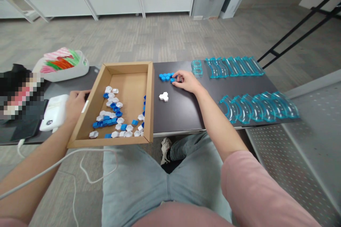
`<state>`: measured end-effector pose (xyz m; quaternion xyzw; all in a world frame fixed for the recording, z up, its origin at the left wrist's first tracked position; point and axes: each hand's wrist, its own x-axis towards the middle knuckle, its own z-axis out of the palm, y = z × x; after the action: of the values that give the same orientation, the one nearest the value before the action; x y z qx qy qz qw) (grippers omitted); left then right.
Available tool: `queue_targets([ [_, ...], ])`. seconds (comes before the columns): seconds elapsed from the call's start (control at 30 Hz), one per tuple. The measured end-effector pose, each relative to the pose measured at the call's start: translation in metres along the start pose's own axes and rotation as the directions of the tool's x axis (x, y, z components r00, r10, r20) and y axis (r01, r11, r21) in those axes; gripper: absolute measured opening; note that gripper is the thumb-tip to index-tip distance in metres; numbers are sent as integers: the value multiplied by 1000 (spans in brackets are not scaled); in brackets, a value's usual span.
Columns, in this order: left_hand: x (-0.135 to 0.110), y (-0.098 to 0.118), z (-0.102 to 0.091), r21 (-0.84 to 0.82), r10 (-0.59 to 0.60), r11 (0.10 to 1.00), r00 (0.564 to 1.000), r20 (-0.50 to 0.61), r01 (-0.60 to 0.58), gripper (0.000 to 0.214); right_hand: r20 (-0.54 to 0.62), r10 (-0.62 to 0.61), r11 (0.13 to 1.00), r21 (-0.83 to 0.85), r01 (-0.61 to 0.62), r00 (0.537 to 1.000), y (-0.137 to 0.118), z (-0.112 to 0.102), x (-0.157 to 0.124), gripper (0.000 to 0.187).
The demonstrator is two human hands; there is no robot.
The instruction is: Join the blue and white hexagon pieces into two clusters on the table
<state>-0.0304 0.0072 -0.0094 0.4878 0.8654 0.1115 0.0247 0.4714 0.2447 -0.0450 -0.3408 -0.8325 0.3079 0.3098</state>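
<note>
A shallow cardboard box (pixel 128 68) holds loose white and blue hexagonal pieces, mostly toward its near side. My left hand (pixel 75 105) is against the box's left wall, fingers curled beside a small dark patch; what they grip, if anything, is hidden. On the dark table right of the box, my right hand (pixel 187 81) pinches a blue hexagonal piece (pixel 173 79) between thumb and fingers. It touches or nearly touches a small cluster of blue hexagonal pieces (pixel 165 77). Nearer to me lies a small joined group of white hexagonal pieces (pixel 164 96).
Clear teal-edged curved track pieces (pixel 258 108) and straighter ones (pixel 234 67) lie in rows at the right, beside small teal frames (pixel 196 68). A white basket (pixel 64 72) with colourful items and a white device (pixel 54 112) sit at the left. A white cable (pixel 80 150) crosses my left forearm.
</note>
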Motion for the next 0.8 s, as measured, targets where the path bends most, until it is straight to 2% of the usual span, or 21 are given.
queue_targets([
  [0.23,0,1,-1,23,0,1000,999,37,-1,71,-9,-20,997,-71,19,1000,-1,1,4,14],
  [0.5,-1,2,-1,20,3,1000,1000,-8,-2,68,-44,18,997,-74,-21,999,2,0,4,16],
  [0.8,-5,8,-4,9,-5,1000,1000,2,5,72,-56,9,993,-118,-15,998,6,4,6,15],
])
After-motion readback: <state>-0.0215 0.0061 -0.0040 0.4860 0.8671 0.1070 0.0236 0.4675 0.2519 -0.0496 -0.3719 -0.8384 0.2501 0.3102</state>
